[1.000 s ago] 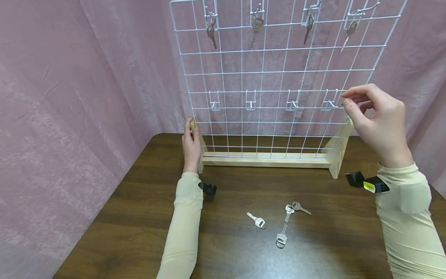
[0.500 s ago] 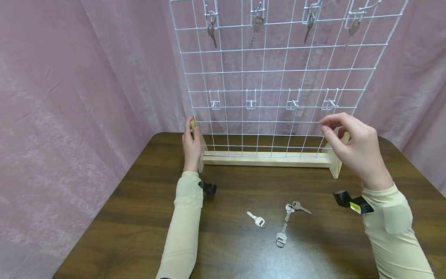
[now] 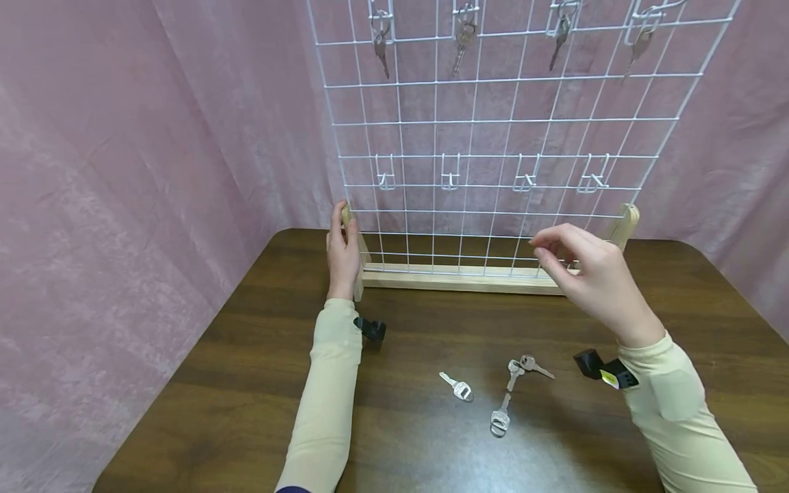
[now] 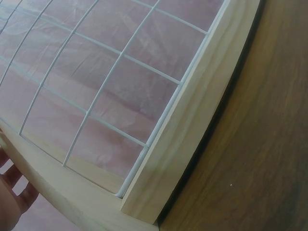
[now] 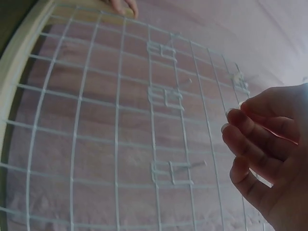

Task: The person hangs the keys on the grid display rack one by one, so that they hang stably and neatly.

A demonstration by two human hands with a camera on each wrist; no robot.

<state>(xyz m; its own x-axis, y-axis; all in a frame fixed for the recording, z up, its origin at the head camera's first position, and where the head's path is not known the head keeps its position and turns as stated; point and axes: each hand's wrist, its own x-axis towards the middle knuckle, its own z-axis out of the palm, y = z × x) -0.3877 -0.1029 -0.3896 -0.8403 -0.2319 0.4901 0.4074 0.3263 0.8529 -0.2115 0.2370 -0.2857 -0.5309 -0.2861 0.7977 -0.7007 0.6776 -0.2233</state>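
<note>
- The loose keys (image 3: 461,391) look light, stiff and hard to damage; their smooth metal may slip, and lying flat they offer only a thin edge to the fingertips.
- The broad head is probably the surest hold; on the front key (image 3: 500,415), the ring gives a second place to pinch, leaving the blade clear.
- The white wire grid (image 3: 471,122) seems rigid but tall for its base, so it could rock if pushed; the wooden left end panel (image 3: 364,253) is a sensible place to steady it.
- The left hand (image 3: 342,260) grips that panel; the right hand (image 3: 582,268) is free in the air before the grid's lower right, fingers loosely bent, nothing visible between them.
- All four loose keys lie on the worktop (image 3: 246,383), between the forearms and nearer the person than either hand: one apart at left, two with heads touching or nearly so, the front key just beside that pair.
</note>
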